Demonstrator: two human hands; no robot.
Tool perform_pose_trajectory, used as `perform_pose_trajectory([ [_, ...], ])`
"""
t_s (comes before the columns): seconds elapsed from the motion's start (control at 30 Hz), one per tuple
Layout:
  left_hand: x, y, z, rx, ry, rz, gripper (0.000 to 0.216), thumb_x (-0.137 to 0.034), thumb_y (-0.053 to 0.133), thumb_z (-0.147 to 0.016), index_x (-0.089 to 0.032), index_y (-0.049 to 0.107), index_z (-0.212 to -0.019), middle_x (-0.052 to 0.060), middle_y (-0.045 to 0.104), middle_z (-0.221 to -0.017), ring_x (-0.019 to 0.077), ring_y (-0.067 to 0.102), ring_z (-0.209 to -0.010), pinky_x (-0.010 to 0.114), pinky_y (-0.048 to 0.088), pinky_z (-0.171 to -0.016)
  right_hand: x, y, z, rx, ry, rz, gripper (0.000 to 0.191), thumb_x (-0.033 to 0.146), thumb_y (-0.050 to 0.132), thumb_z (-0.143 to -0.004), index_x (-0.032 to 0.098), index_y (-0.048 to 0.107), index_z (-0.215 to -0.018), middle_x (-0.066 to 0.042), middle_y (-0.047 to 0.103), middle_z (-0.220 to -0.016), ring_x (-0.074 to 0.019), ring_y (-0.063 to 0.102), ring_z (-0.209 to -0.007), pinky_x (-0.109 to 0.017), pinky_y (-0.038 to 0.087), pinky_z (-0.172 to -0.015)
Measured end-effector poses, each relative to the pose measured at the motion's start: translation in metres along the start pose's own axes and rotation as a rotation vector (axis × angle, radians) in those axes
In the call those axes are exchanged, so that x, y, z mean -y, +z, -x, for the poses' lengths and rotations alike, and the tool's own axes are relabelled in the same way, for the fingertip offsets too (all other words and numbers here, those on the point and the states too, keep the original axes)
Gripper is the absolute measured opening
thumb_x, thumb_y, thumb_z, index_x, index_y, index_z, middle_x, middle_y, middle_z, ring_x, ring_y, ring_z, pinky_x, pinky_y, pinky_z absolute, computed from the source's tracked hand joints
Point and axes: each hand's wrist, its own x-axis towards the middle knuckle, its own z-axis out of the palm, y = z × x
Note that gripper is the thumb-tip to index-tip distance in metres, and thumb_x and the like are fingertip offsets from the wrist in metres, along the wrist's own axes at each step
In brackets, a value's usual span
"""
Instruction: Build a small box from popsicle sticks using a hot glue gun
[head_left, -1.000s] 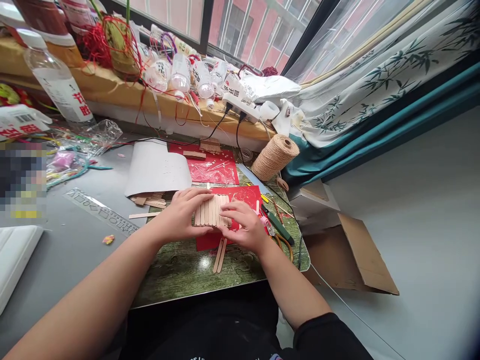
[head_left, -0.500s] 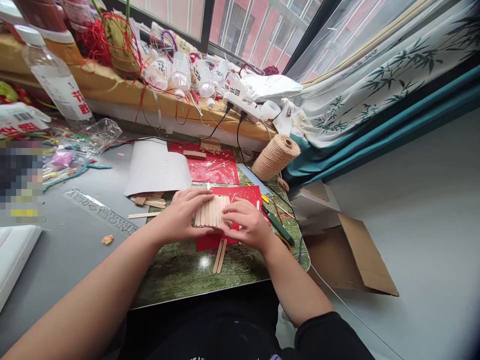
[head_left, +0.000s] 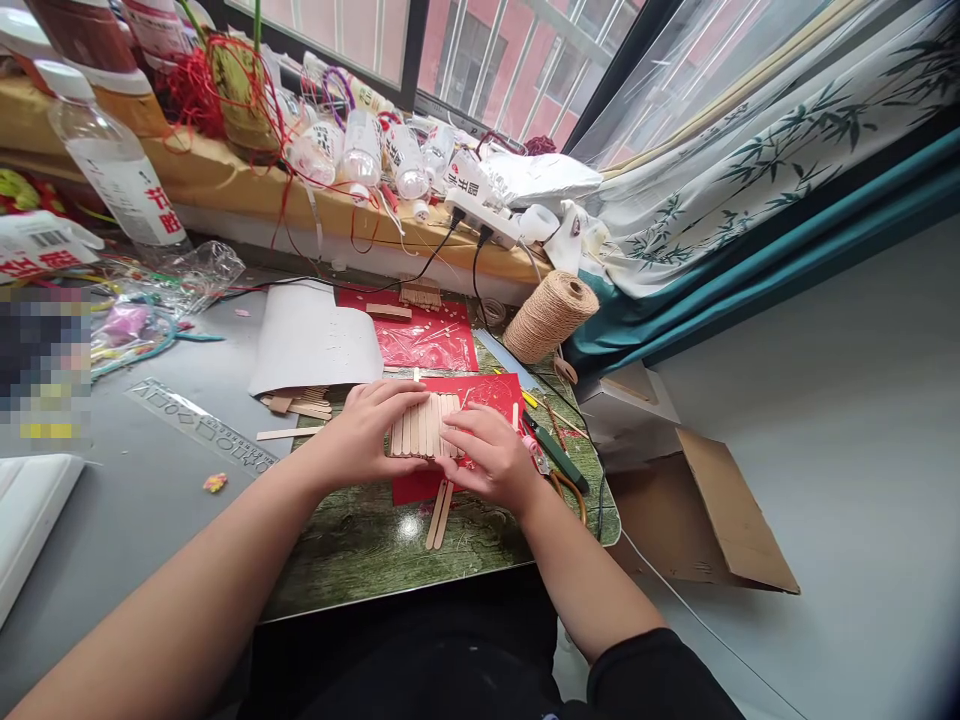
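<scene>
A raft of several wooden craft sticks [head_left: 422, 425] lies side by side on a red sheet [head_left: 487, 392] on the green mat [head_left: 375, 545]. My left hand [head_left: 367, 430] rests flat against the raft's left side, fingers curled over its top edge. My right hand [head_left: 487, 455] presses down on the raft's right end with its fingers together. Two loose sticks [head_left: 439, 513] lie just below the raft, near my right wrist.
A twine spool [head_left: 550, 314], green-handled pliers [head_left: 559, 458] and a second red sheet [head_left: 427, 335] sit behind and right. White card [head_left: 315, 340] covers more sticks at left. A clear ruler [head_left: 202, 430], bottles [head_left: 112, 160] and a power strip [head_left: 480, 212] line the sill. A cardboard box [head_left: 697, 510] lies on the floor.
Both hands stay on the stick raft. My right hand has shifted slightly left and up along the raft's right end.
</scene>
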Motion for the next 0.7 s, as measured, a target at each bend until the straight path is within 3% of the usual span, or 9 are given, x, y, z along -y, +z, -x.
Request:
perform_pose_trajectory([
  [0.07, 0.0, 0.0, 0.0, 0.01, -0.006, -0.005, 0.08, -0.061, 0.079, -0.086, -0.027, 0.052, -0.154, 0.016, 0.053, -0.161, 0.0397, 0.048, -0.151, 0.06, 0.034, -0.123, 0.005, 0.001, 0.0, 0.002, 0.0, 0.017, 0.034, 0.031, 0.074, -0.095, 0.025, 0.071, -0.129, -0.011, 0.077, -0.131, -0.029, 0.07, -0.126, -0.057, 0.051, -0.116],
  [0.23, 0.001, 0.0, 0.0, 0.005, -0.005, -0.002, 0.079, -0.056, 0.08, -0.085, -0.027, 0.052, -0.153, 0.015, 0.054, -0.161, 0.0399, 0.048, -0.15, 0.059, 0.033, -0.123, 0.011, 0.006, -0.002, 0.071, 0.055, -0.036, 0.032, 0.035, 0.071, -0.098, 0.025, 0.073, -0.129, -0.008, 0.078, -0.132, -0.029, 0.068, -0.132, -0.059, 0.041, -0.125],
  [0.43, 0.003, 0.001, 0.0, -0.002, 0.009, 0.001, 0.074, -0.06, 0.079, -0.086, -0.026, 0.054, -0.147, 0.016, 0.056, -0.159, 0.0374, 0.048, -0.151, 0.058, 0.034, -0.124, 0.006, 0.008, -0.007, 0.171, 0.184, -0.048, 0.063, 0.05, 0.068, -0.1, 0.019, 0.057, -0.154, -0.014, 0.059, -0.16, -0.0321, 0.051, -0.152, -0.062, 0.027, -0.133],
  [0.7, 0.001, 0.001, -0.001, -0.012, 0.01, 0.038, 0.071, -0.059, 0.08, -0.085, -0.026, 0.057, -0.143, 0.015, 0.057, -0.157, 0.0372, 0.047, -0.152, 0.058, 0.035, -0.124, 0.006, 0.008, -0.01, 0.208, 0.252, -0.101, 0.062, 0.047, 0.065, -0.102, 0.023, 0.053, -0.159, -0.012, 0.057, -0.162, -0.0312, 0.049, -0.154, -0.063, 0.022, -0.135],
])
